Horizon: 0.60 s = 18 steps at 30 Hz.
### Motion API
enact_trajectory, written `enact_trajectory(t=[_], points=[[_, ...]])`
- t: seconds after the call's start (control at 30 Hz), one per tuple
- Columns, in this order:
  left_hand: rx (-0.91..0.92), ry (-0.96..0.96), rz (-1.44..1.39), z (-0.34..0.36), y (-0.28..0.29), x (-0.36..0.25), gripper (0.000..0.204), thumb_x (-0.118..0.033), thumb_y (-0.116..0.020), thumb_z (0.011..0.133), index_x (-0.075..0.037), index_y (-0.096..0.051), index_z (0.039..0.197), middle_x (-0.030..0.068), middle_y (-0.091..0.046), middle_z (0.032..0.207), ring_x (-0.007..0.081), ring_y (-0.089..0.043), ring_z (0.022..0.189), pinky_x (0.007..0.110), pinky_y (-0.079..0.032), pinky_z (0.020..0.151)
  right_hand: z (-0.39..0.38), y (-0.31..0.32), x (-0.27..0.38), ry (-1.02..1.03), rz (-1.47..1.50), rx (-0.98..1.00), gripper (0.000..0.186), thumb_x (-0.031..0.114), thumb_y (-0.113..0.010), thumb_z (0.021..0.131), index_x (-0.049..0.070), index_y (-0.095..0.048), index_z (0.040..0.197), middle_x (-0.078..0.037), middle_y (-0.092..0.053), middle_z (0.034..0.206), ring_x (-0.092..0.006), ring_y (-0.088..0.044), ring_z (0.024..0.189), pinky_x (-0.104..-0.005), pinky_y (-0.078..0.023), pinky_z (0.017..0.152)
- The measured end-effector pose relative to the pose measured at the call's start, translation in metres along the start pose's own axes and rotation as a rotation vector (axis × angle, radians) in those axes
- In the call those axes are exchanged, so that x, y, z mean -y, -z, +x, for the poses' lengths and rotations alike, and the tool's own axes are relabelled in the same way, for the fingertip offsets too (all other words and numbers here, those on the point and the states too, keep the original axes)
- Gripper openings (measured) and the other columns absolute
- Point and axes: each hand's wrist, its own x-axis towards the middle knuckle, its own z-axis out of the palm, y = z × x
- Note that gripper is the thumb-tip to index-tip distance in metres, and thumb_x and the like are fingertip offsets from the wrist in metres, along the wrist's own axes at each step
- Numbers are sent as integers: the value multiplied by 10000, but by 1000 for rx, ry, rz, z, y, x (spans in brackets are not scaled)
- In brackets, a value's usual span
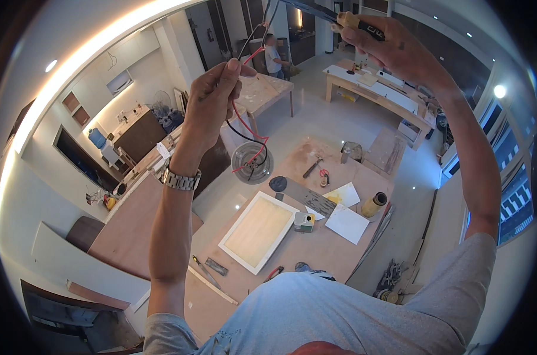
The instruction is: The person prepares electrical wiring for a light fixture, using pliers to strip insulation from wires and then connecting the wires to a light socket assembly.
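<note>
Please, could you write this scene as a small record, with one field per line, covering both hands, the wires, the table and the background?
Left hand: raised, holding the red wire and black wire; metal watch on wrist
Right hand: raised, gripping the black-handled tool; its kind is unclear
Below the wires: round metallic piece; whether it is attached is unclear
Table: white-framed panel, hammer, white sheet
Background: another person, standing

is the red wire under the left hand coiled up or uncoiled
Uncoiled: from the left hand, the red wire trails down in open bends.
</note>
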Motion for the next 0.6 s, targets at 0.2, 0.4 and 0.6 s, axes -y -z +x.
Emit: enact_trajectory(t=[0.2,0.4,0.6], points=[[-18,-28,-81,14,-3,0,510,-488,-555,1077,-13,-735,1026,-73,-441,709,-5,-314,544,192,-253,454,-18,11,42,-236,819,365,651,713,-456,1016,119,-480,750,-65,-573,729,-52,-456,469,-201,-342,390],[18,-30,-65,34,-9,-15,477,-480,-581,1066,-23,-713,1027,-70,-453,722,-2,-317,545,192,-222,455,-28,19,58,-351,1346,546,663,726,-432,1013,144,-375,701,-71,-569,724,-53,-433,453,-225,-288,328],[1,16,-72,26,2,-6,452,-470,-575,1072,-41,-701,1003,-67,-462,718,-7,-314,538,190,-238,447,-29,17,53,-327,535,306,655,684,-452,1034,92,-515,760,-55,-547,716,-77,-453,477,-247,-389,429]])
